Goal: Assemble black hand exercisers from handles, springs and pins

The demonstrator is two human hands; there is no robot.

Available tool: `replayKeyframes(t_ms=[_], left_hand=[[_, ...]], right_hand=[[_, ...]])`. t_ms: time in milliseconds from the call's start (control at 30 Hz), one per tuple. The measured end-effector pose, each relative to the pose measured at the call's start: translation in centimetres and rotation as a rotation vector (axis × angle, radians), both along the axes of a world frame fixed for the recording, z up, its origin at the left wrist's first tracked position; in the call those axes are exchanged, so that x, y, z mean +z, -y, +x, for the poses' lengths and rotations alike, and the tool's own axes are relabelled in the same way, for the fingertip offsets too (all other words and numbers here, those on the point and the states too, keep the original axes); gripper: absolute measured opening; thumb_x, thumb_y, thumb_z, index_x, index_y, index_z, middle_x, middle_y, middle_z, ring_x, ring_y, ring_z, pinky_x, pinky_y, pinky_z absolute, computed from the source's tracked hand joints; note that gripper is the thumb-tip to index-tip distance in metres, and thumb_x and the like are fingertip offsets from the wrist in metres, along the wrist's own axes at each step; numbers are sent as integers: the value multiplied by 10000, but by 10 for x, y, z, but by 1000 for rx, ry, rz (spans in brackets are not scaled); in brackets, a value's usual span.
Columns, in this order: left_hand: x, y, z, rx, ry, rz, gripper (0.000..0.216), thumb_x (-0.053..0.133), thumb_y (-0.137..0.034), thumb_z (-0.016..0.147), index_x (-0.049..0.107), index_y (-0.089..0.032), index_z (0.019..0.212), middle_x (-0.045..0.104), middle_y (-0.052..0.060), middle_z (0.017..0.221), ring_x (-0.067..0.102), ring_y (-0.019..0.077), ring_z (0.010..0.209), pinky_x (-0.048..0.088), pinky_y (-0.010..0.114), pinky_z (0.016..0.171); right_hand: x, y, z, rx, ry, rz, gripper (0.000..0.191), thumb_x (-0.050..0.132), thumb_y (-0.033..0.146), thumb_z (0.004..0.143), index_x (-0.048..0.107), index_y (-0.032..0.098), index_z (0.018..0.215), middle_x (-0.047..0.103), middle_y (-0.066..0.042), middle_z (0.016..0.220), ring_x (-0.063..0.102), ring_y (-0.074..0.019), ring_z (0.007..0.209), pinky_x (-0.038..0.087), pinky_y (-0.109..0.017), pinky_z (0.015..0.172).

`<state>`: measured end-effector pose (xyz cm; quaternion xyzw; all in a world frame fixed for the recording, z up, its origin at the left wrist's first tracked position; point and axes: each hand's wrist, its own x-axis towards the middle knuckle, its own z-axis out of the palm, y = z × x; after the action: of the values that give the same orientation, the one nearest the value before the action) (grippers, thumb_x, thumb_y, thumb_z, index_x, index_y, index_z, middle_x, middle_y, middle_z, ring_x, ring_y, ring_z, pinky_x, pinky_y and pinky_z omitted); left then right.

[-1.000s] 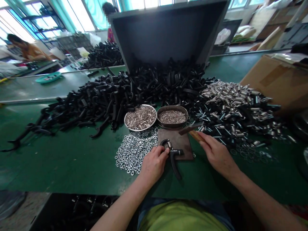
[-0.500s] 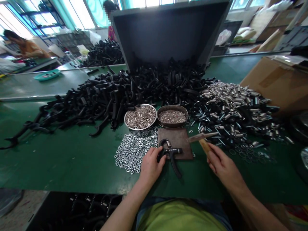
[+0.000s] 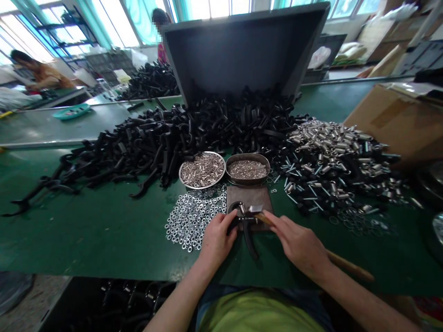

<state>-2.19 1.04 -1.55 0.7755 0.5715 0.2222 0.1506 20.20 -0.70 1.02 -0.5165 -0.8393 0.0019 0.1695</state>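
Head camera, what do you see?
— Left hand (image 3: 217,240) pinches the black hand gripper (image 3: 246,221), fingers closed on its top loop, on a brown plate (image 3: 249,196).

— And the other hand?
— Right hand (image 3: 299,244) is wrapped tight round a hammer (image 3: 263,216). Its metal head sits on the gripper, just past the left fingertips. Shiny washers (image 3: 188,216) lie left of them.

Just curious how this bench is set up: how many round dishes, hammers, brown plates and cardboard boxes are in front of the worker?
Round dishes: 2
Hammer: 1, in the right hand
Brown plate: 1
Cardboard box: 1
Total: 5
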Motion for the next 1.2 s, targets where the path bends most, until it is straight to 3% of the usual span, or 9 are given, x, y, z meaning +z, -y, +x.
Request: replayKeyframes(t_ms=[167,300,500,600,700,833,967,1067,1200], left_hand=[[2,-1,2,-136,-232,45,409,463,-145,864,581,-314,1217,538,58,845,516,169,749,456,280,659],[7,-6,-1,-126,-100,-29,413,464,-128,850,608,-309,1193,551,61,855,515,171,760,455,301,698],[18,-9,12,158,886,-633,346,617,-250,782,654,-210,1124,644,62,886,589,164,751,504,286,664],[20,-3,31,368,1298,-945,370,710,-252,705,669,-133,1052,679,93,913,627,160,744,532,262,652],[22,8,46,454,1461,-1016,365,712,-196,695,669,-128,1051,669,118,1082,646,182,899,531,282,801],[26,23,52,399,1439,-972,464,715,-225,694,634,-183,1149,557,82,1304,502,242,1210,370,374,1053],[34,35,45,287,1274,-936,541,711,-285,710,578,-218,1230,465,58,1393,388,244,1307,251,384,1118],[42,33,32,219,1137,-878,518,695,-325,721,586,-231,1219,468,63,1393,431,248,1273,309,375,1085],[47,1,15,125,885,-566,322,632,-311,770,661,-199,1070,596,85,1224,553,223,1117,431,341,960]], right_hand=[[-16,18,43,-227,41,123,369,395,260,947,482,225,1303,653,-27,890,629,-136,690,447,-240,574],[-32,38,80,-281,200,205,375,453,261,924,506,250,1295,650,-20,881,606,-140,671,415,-259,569],[-35,30,97,-198,242,222,285,475,293,901,665,168,1074,642,-94,884,572,-227,824,438,-331,690],[-16,-3,79,-131,77,178,278,455,263,906,677,142,1022,640,-112,917,545,-233,887,450,-355,774],[8,-54,48,-72,-74,121,278,440,245,913,684,134,986,656,-105,928,535,-210,919,446,-327,824],[28,-137,6,-118,63,-116,280,437,239,907,699,175,978,677,-77,1004,520,-205,1019,410,-303,889],[22,-200,-27,-117,152,-287,135,646,229,744,735,212,844,708,-73,891,602,-226,912,449,-284,734],[11,-218,-39,-126,177,-361,187,736,203,637,738,177,822,710,-109,890,636,-238,851,450,-283,702],[3,-219,-35,-147,121,-370,130,697,259,714,732,166,799,707,-112,885,637,-231,867,441,-282,716]])
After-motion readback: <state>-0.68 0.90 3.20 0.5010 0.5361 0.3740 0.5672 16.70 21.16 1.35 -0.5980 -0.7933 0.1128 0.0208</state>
